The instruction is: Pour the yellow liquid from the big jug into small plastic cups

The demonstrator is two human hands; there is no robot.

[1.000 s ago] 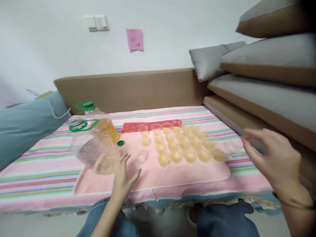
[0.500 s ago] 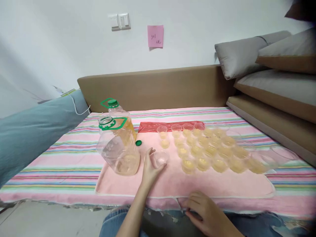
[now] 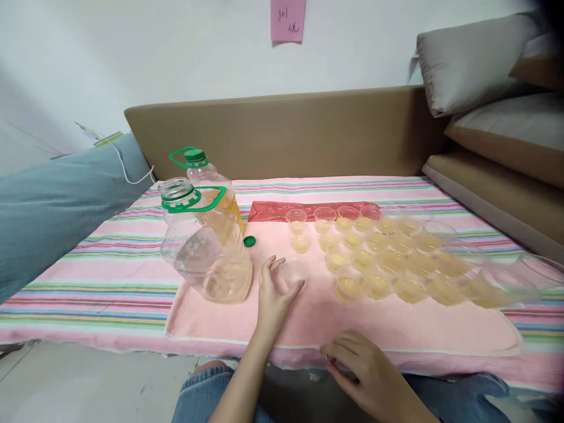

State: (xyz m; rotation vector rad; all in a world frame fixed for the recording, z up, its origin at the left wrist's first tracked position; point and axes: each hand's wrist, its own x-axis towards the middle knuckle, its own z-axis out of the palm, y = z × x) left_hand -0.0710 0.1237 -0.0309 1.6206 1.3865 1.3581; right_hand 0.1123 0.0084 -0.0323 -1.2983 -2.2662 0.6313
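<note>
My left hand (image 3: 278, 294) curves its fingers and thumb around a clear plastic cup (image 3: 294, 270) that stands on the pink mat (image 3: 282, 329) and looks empty. My right hand (image 3: 356, 364) is low at the mat's front edge, fingers curled in; whether anything small is in them I cannot make out. Left of the cup stands a large uncapped clear jug (image 3: 215, 264) with a green handle ring and a little pale liquid. A green cap (image 3: 249, 241) lies beside it. On the right, several clear cups (image 3: 376, 285) hold yellowish liquid in rows.
A second jug (image 3: 207, 173), capped green and holding yellow liquid, stands behind the first. A flat red plastic bag (image 3: 273, 211) lies behind the cups. Striped cloth (image 3: 110, 264) covers the surface, with a brown backrest (image 3: 282, 138) behind and stacked cushions (image 3: 497, 129) at the right.
The view has tilted downward and come slightly closer. My left hand stays around the clear cup; my right hand stays near the front edge, its fingers slightly more drawn together.
</note>
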